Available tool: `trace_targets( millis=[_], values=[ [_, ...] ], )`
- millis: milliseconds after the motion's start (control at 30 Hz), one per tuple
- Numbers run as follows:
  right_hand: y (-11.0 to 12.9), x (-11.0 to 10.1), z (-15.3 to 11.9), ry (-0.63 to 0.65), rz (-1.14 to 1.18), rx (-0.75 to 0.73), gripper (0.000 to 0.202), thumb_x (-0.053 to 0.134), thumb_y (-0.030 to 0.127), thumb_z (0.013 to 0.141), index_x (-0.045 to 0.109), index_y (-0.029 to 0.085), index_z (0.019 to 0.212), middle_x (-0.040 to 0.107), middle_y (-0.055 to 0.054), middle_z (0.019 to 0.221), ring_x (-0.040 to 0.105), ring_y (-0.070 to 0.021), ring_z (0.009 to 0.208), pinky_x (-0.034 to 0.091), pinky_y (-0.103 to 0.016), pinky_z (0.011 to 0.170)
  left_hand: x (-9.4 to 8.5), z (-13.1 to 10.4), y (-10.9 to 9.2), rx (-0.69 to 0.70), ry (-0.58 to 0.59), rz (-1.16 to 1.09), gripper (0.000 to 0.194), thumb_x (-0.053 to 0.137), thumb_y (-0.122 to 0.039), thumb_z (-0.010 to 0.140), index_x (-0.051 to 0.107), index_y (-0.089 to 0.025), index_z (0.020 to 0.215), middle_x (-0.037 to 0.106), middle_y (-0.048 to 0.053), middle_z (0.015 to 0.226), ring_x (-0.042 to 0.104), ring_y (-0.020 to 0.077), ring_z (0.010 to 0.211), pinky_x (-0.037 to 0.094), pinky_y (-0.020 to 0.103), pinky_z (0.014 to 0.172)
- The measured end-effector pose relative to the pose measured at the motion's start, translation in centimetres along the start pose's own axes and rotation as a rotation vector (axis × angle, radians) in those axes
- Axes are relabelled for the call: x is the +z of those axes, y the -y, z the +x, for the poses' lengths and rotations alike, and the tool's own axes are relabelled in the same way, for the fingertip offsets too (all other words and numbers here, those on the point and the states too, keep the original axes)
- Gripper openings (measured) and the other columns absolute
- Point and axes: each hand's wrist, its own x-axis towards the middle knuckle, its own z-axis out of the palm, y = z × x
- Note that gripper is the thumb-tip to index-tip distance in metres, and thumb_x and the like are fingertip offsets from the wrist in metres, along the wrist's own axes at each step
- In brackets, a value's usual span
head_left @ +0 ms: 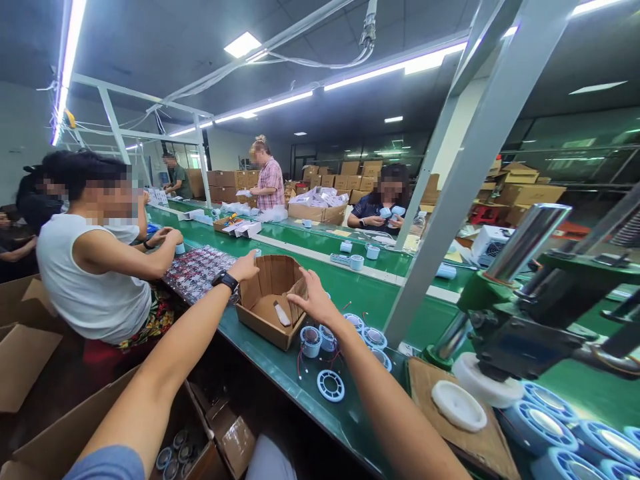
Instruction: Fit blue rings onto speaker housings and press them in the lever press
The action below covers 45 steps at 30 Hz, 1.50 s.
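An open cardboard box (265, 328) with uneven, cut-down walls sits on the green bench near its front edge. Inside it lies a small pale, flat piece (282, 313) that I cannot identify. My left hand (245, 267), with a black watch on the wrist, is closed at the box's far left rim. On the opposite side, my right hand (316, 297) pinches the right wall between thumb and fingers. Just beside my right forearm stand several light-blue round speaker-like units (311, 339) with thin wires. A light-blue slotted ring (331, 386) lies flat in front of them.
At right, a green press (530, 327) stands over a wooden board (460, 420) and more blue units. A grey post (450, 173) rises beyond my right arm. Left along the bench are bagged parts (197, 267) and a seated co-worker (95, 267). Floor boxes (210, 460) stand below.
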Motion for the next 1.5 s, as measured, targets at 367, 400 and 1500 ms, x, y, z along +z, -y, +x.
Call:
trace_targets(
  millis=[367, 400, 1500],
  values=[
    [7.2, 4.5, -8.7, 0.19, -0.194, -0.033, 0.046, 0.044, 0.006, 0.087, 0.059, 0.017, 0.129, 0.062, -0.014, 0.12, 0.067, -0.0191, 0.097, 0.054, -0.03, 0.085, -0.8, 1.0, -1.0, -0.006, -0.052, -0.004, 0.047, 0.061, -0.028, 0.092, 0.051, -0.012, 0.135, 0.065, 0.017, 0.125, 0.062, 0.0272, 0.117, 0.048, 0.041, 0.099],
    [7.8, 5.3, -8.7, 0.217, -0.221, -0.022, 0.048, 0.043, 0.005, 0.088, 0.056, 0.015, 0.134, 0.063, -0.016, 0.117, 0.068, -0.0203, 0.095, 0.055, -0.031, 0.082, -0.7, 1.5, -1.2, -0.018, -0.041, 0.002, 0.042, 0.061, -0.03, 0.093, 0.054, -0.013, 0.131, 0.065, 0.015, 0.123, 0.062, 0.026, 0.115, 0.049, 0.043, 0.099],
    [9.8, 14.0, -20.2, 0.062, 0.827, 0.108, 0.033, 0.043, 0.026, 0.091, 0.071, 0.022, 0.108, 0.069, -0.007, 0.097, 0.066, -0.0201, 0.092, 0.054, -0.032, 0.086, 11.5, -32.2, 7.6, -0.921, -0.385, -1.444, 0.044, 0.079, -0.045, 0.054, 0.064, -0.029, 0.092, 0.073, 0.001, 0.086, 0.072, 0.0285, 0.091, 0.058, 0.037, 0.075]
  ],
)
